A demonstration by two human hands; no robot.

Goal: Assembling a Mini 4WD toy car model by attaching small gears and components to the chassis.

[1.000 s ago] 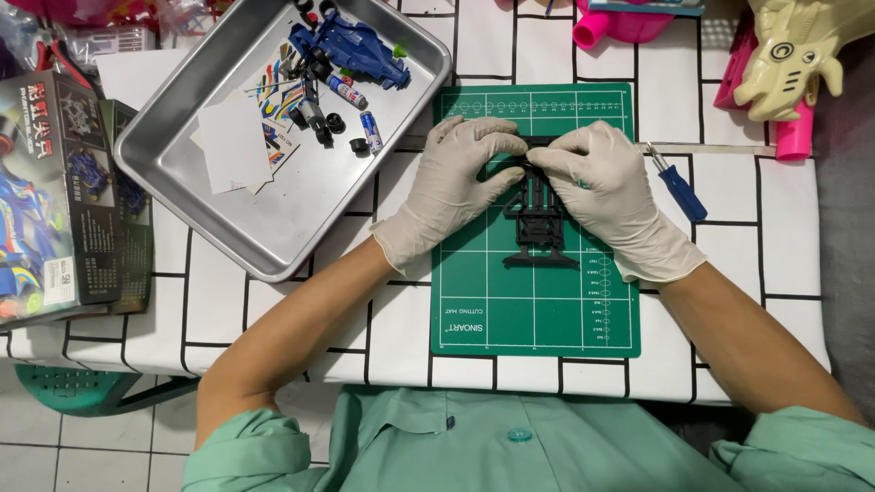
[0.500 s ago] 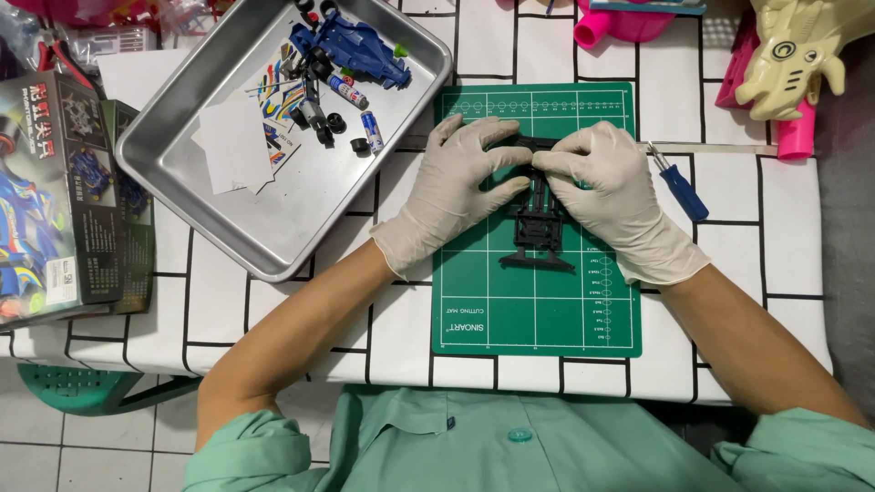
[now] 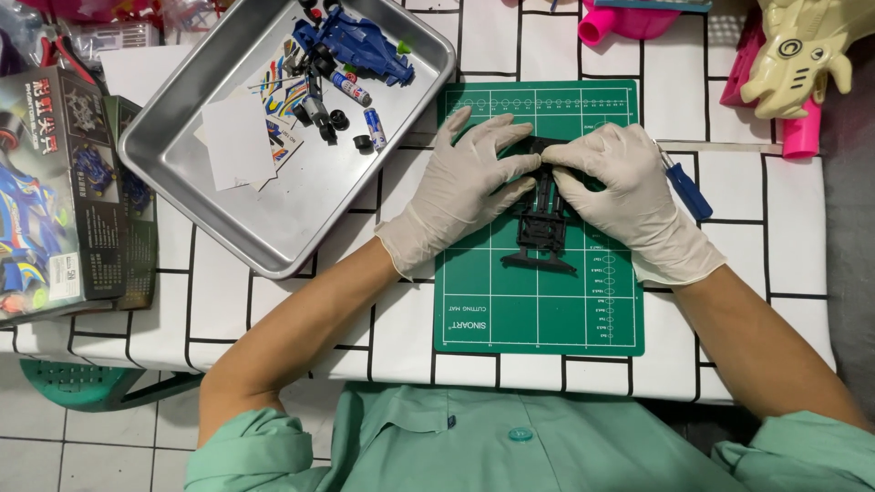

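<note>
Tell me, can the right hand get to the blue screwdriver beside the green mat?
Probably yes. The blue screwdriver lies on the tablecloth just beside the right hand, with nothing lying between them. But both hands are busy on the black chassis, so the right one would have to let go first.

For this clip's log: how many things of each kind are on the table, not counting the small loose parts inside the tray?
Black chassis, held by left hand and right hand: 1
Green cutting mat: 1
Metal tray: 1
Blue-handled screwdriver: 1
Model kit box: 1
Total: 5
</note>
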